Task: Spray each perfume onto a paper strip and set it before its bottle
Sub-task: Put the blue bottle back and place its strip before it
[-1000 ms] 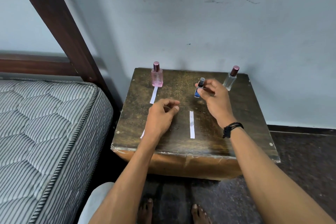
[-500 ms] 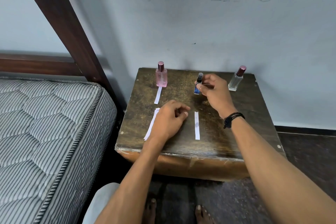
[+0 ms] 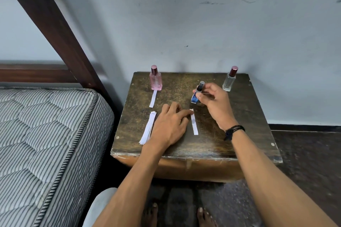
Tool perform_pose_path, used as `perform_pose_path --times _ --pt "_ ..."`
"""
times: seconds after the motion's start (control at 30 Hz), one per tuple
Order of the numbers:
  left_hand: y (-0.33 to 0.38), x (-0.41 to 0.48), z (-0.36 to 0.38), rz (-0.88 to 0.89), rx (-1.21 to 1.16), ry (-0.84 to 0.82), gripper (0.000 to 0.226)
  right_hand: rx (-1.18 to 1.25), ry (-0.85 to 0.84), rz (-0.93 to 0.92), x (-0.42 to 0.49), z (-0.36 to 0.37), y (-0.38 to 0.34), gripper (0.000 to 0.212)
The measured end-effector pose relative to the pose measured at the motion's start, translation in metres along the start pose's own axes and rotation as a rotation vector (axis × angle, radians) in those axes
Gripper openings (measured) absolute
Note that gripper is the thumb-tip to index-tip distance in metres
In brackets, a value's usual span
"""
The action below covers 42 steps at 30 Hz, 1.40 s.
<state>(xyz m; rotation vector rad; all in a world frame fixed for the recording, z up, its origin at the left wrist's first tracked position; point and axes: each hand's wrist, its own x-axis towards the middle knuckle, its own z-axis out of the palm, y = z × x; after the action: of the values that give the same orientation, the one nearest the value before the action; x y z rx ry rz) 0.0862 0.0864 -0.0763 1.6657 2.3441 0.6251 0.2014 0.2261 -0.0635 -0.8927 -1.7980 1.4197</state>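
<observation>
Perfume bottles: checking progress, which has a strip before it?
The pink bottle, back left: a strip lies before it. The right hand holds the blue bottle; the clear bottle has none.

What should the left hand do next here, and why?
Probably pinch the raised far end of the loose strip and lift it toward the blue bottle. The left hand touches that end with its fingertips, the right hand grips the blue bottle, and only the pink bottle has a paper strip before it. Whether the loose strip is already sprayed, I cannot tell.

Black cord bracelet (image 3: 234, 131) on right wrist; forearms (image 3: 140, 171) bare; feet (image 3: 151, 214) bare; pale grey garment (image 3: 99, 206) at left knee
</observation>
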Motion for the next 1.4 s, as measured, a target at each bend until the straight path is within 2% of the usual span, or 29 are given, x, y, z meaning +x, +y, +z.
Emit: perform_pose_path --times 0.23,0.33,0.5,0.63,0.77,0.97,1.4 --pt "-0.011 0.038 0.002 -0.040 0.008 -0.003 0.033 0.020 0.013 0.020 0.007 -0.003 -0.004 0.020" --pt "-0.016 0.051 0.001 -0.063 -0.046 0.017 0.031 -0.021 0.040 0.022 0.013 -0.001 -0.002 0.023" --pt "-0.021 0.071 -0.003 -0.088 -0.140 0.028 0.022 -0.072 0.082 0.023 0.026 0.004 0.000 0.016" --pt "-0.018 0.083 -0.005 -0.142 -0.257 0.066 0.019 -0.110 0.088 0.021 0.038 0.009 0.003 0.026" --pt "-0.019 0.093 -0.007 -0.223 -0.328 0.093 0.022 -0.121 0.077 0.020 0.050 0.011 0.004 0.024" --pt "-0.020 0.099 -0.003 -0.267 -0.315 0.127 0.013 -0.157 0.055 0.005 0.058 0.009 0.008 0.019" --pt "-0.016 0.100 -0.003 -0.296 -0.265 0.135 0.018 -0.217 0.025 -0.029 0.060 0.015 0.006 0.018"
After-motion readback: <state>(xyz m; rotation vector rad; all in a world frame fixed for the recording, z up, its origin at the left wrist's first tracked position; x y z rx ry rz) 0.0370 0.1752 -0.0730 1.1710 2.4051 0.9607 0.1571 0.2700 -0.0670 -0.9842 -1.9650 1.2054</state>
